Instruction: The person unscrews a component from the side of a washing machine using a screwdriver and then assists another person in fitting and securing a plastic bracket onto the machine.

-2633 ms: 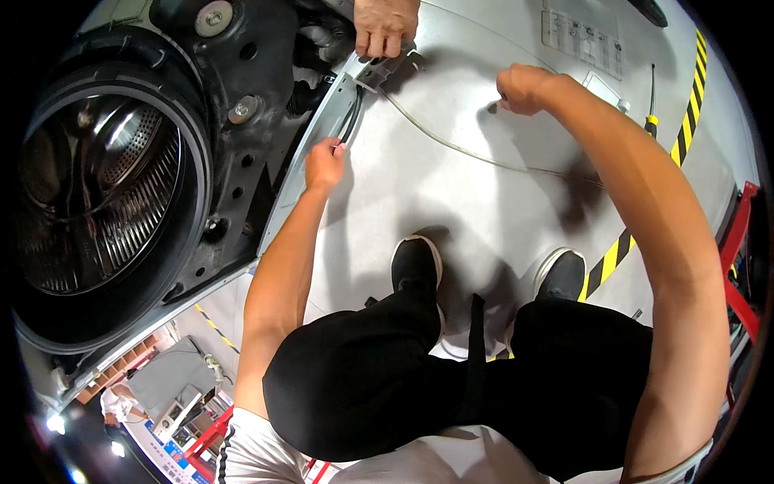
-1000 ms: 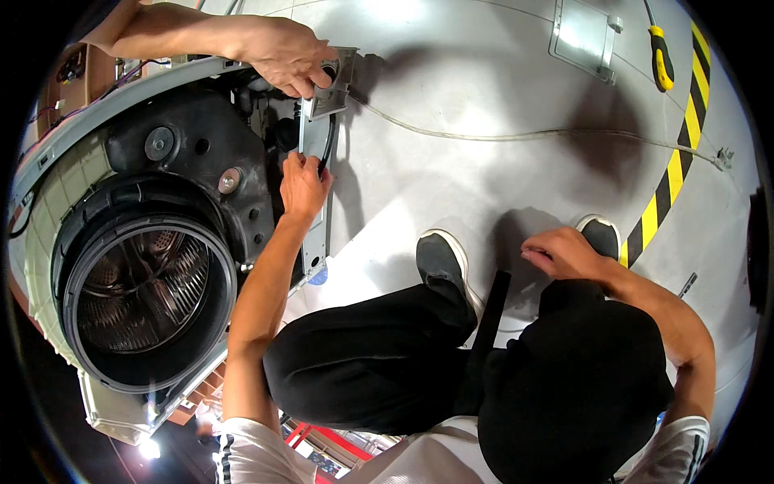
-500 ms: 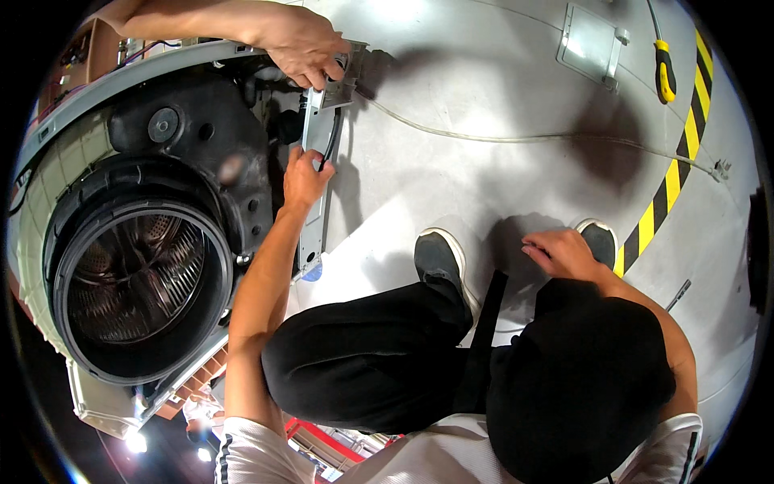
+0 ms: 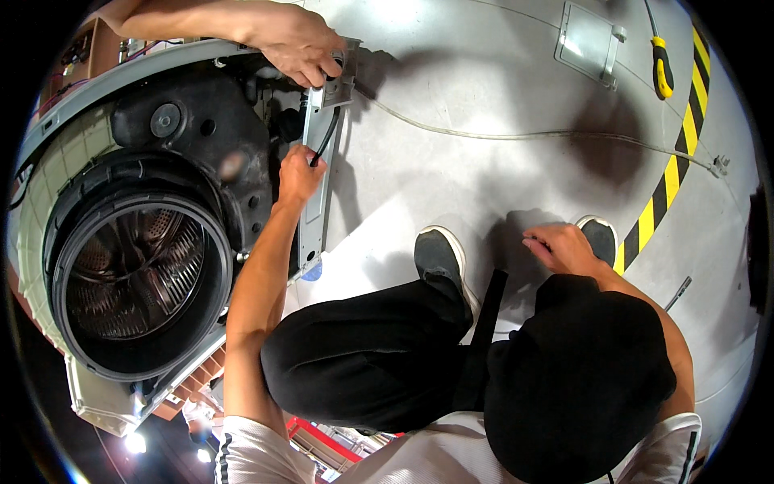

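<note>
My left hand [image 4: 298, 173] is closed around the lower end of a black hose or cable [image 4: 326, 137], at the grey metal side of an opened front-loading washing machine. The washer's drum [image 4: 137, 274] sits behind a black rubber rim, next to a black counterweight [image 4: 185, 121]. Bent over my knee, my right hand [image 4: 560, 246] hangs loosely with its fingers partly extended and nothing in it. A co-worker's hand [image 4: 306, 52] grips a dark part at the metal corner bracket [image 4: 343, 77], where the hose's upper end runs. What the hose joins there is hidden.
A grey power cord [image 4: 516, 138] crosses the floor to a plug [image 4: 717, 167]. To the far right lie a square metal door [image 4: 587, 40], a yellow-black screwdriver [image 4: 663, 71] and striped floor tape [image 4: 673, 177]. Another slim tool [image 4: 680, 293] lies near my right elbow.
My left hand has shifted slightly left and now wraps around the end of the black hose, which has bent inward. The co-worker's hand and my right hand have barely moved.
</note>
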A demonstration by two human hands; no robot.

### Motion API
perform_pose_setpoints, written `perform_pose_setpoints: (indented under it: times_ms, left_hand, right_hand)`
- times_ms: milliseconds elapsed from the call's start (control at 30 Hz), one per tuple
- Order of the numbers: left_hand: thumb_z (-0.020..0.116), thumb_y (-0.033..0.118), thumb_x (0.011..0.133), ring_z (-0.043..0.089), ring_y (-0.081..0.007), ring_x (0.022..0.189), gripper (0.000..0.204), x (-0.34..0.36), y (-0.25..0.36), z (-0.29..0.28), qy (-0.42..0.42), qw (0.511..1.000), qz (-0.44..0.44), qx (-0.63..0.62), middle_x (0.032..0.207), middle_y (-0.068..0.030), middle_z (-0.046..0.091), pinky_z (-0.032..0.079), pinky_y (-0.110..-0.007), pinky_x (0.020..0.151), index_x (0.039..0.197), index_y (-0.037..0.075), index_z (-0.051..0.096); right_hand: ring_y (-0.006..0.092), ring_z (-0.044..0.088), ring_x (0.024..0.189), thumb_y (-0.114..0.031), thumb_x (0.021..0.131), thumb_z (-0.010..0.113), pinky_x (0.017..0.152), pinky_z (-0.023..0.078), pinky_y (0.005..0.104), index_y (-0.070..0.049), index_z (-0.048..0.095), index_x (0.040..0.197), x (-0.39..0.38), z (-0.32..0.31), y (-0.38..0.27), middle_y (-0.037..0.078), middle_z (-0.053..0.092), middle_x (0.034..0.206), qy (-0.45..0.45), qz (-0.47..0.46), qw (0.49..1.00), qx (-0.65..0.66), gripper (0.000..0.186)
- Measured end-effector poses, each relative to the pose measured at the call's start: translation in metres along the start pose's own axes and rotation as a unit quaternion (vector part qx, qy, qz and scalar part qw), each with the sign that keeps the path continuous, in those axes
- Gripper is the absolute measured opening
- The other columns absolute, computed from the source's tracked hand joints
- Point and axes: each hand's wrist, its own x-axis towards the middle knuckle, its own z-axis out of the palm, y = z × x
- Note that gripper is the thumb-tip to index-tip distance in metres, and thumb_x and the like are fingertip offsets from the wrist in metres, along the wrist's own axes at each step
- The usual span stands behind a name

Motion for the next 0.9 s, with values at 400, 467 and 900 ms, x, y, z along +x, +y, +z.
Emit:
perform_pose_setpoints:
  times_ms: [400, 467, 900]
  left_hand:
    - [0.067, 0.013, 0.071, 0.06, -0.0371, 0.08, 0.02, 0.001, -0.003, -0.002, -0.003, 1.0, -0.005, -0.008, 0.086, -0.019, 0.06, 0.048, -0.041, 0.072, 0.084, -0.001, 0.059]
    - [0.067, 0.013, 0.071, 0.06, -0.037, 0.08, 0.02, 0.002, -0.003, -0.002, -0.002, 1.0, -0.001, -0.006, 0.086, -0.019, 0.061, 0.048, -0.041, 0.071, 0.084, -0.001, 0.06]
    - [0.066, 0.014, 0.072, 0.06, -0.0364, 0.082, 0.02, 0.001, -0.006, 0.0, 0.004, 1.0, -0.01, -0.003, 0.088, -0.0185, 0.061, 0.049, -0.041, 0.072, 0.084, -0.001, 0.061]
  right_hand:
    - [0.0334, 0.062, 0.072, -0.017, 0.082, 0.062, 0.065, 0.05, 0.0398, -0.003, 0.064, 0.089, 0.001, -0.001, -0.002, 0.016, 0.065, 0.08, 0.0, 0.007, 1.0, 0.003, 0.016]
    - [0.0334, 0.062, 0.072, -0.016, 0.082, 0.062, 0.065, 0.05, 0.0398, -0.003, 0.064, 0.089, 0.002, -0.001, -0.003, 0.016, 0.065, 0.08, -0.001, 0.009, 1.0, 0.001, 0.015]
    - [0.0329, 0.062, 0.069, -0.014, 0.081, 0.063, 0.062, 0.05, 0.0392, -0.002, 0.064, 0.087, 0.002, 0.0, -0.002, 0.015, 0.064, 0.076, -0.006, 0.016, 1.0, -0.005, 0.013]
